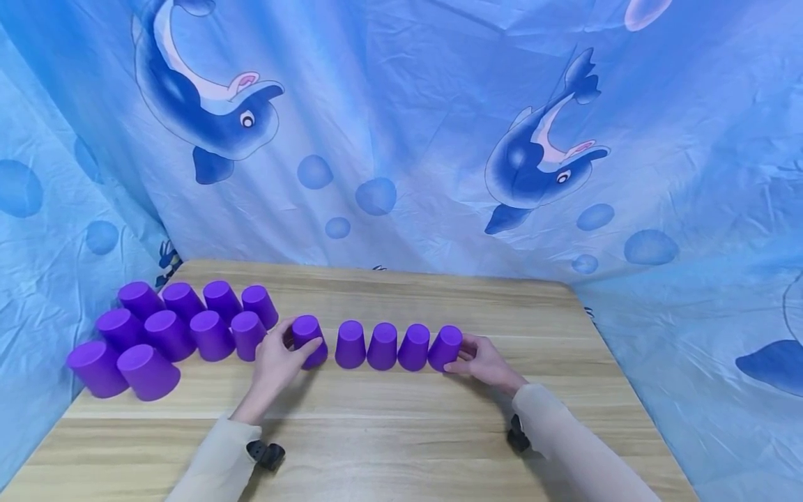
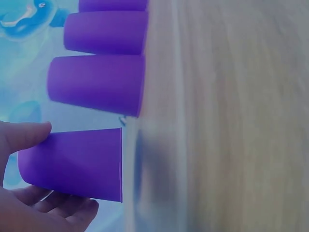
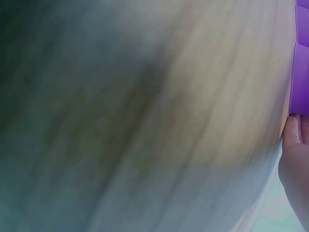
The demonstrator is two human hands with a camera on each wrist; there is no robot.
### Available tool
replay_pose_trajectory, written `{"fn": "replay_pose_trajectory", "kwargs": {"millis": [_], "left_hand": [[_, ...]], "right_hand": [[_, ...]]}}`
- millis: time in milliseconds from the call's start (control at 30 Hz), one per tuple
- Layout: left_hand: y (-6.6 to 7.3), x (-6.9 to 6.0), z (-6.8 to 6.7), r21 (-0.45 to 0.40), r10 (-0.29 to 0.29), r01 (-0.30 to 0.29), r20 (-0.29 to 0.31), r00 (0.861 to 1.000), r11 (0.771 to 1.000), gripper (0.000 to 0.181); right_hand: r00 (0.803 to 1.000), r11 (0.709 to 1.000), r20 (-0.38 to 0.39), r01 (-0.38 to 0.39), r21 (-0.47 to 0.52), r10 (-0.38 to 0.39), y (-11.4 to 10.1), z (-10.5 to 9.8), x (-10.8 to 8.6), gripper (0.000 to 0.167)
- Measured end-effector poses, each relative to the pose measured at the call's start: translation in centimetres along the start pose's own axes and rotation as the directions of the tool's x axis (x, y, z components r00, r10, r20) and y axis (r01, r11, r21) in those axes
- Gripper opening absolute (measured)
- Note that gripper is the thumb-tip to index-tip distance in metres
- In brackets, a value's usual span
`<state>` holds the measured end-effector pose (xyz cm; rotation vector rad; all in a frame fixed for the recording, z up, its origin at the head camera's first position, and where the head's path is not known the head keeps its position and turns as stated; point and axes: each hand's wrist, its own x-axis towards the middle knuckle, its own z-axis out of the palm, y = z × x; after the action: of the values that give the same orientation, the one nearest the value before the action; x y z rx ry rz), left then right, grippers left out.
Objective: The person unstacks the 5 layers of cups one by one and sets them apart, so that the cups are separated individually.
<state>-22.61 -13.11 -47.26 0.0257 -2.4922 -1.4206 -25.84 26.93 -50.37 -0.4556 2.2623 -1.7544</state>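
My left hand (image 1: pixel 276 359) holds an upside-down purple cup (image 1: pixel 307 331), thumb on the near side and fingers round the far side. In the left wrist view a gap shows between the rim of this cup (image 2: pixel 77 164) and the tabletop. To its right runs a row of several upside-down purple cups (image 1: pixel 383 346), set close together. At the row's right end, my right hand (image 1: pixel 486 362) grips the last purple cup (image 1: pixel 446 345) low on its side. The right wrist view shows only part of that cup (image 3: pixel 300 79), with my thumb (image 3: pixel 291 133) against it.
On the left of the wooden table (image 1: pixel 389 432) stands a group of several upside-down purple cups (image 1: pixel 166 335), the closest one just beside my left hand. A blue curtain (image 1: pixel 408 104) with dolphins hangs behind the table and along both sides.
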Motion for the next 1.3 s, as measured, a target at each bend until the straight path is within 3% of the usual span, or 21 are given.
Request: {"fn": "replay_pose_trajectory", "kwargs": {"millis": [200,400,767,967,1300], "left_hand": [[0.0,-1.0,-2.1,-0.02,0.008,-0.008,-0.04,0.999,1.0,0.063],[-0.6,-1.7,-3.9,0.06,0.028,-0.021,-0.127,0.991,0.998,0.058],[-1.0,-2.8,-7.2,0.071,-0.068,0.076,-0.12,0.99,0.995,0.064],[-1.4,-3.0,-8.5,0.117,-0.086,0.112,-0.208,0.974,0.987,0.057],[-1.7,-3.1,-10.2,0.131,-0.157,0.2,-0.283,0.946,0.971,0.059]], "right_hand": [[1.0,1.0,0.002,0.013,0.005,-0.013,0.3,0.0,0.0,0.059],[1.0,1.0,-0.011,0.002,0.007,-0.002,0.6,-0.2,0.0,0.059],[1.0,1.0,-0.003,0.009,0.004,-0.009,0.5,-0.2,0.0,0.058],[1.0,1.0,-0.003,0.015,0.003,-0.015,0.5,-0.1,0.0,0.058],[1.0,1.0,0.001,0.006,0.007,-0.006,0.4,-0.1,0.0,0.059]]}}
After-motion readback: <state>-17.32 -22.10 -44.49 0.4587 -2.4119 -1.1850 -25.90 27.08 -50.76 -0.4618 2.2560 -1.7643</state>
